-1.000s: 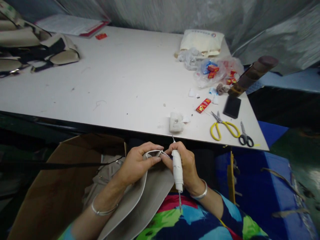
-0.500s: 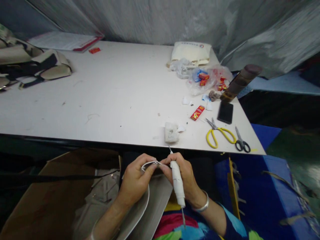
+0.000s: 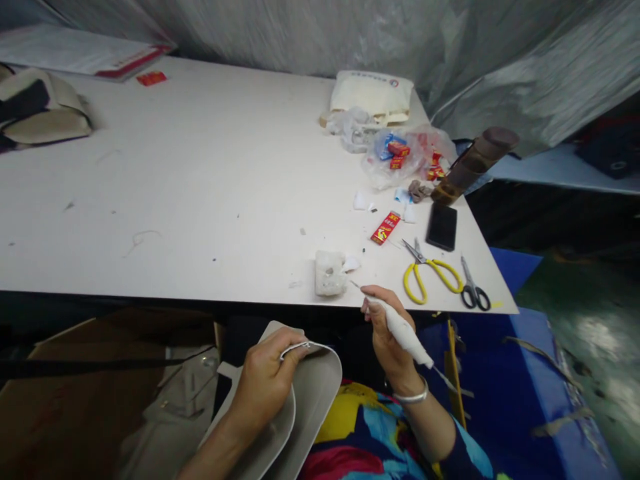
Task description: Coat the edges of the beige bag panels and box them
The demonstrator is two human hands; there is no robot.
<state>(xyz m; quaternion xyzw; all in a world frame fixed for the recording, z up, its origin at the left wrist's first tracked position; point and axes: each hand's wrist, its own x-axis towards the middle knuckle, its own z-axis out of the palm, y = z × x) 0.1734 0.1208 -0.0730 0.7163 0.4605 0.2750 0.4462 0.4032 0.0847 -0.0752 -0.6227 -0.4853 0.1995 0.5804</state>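
Note:
My left hand (image 3: 267,377) pinches the upper edge of a light grey sheet-like bag piece (image 3: 317,400), which curves down over my lap. In my right hand (image 3: 393,340) is a white-wrapped awl-like tool (image 3: 404,333), with a thin metal tip pointing up and left and a thin rod out of its lower end. That tip is near a whitish block (image 3: 330,273) with a dark hole, at the table's front edge; whether they touch I cannot tell. A scrap of white paper (image 3: 351,264) lies against the block.
On the table (image 3: 200,180) lie yellow-handled scissors (image 3: 425,270), black-handled scissors (image 3: 474,290), a phone (image 3: 441,227), a red packet (image 3: 385,228), plastic bags (image 3: 390,163) and a leaning brown bottle (image 3: 473,167). A cardboard box (image 3: 95,387) holding grey pieces stands at lower left.
My right hand has left the grey piece's edge and moved right, tilting the tool so its tip points toward the block. My left hand still grips the piece, slightly lower. The view has shifted.

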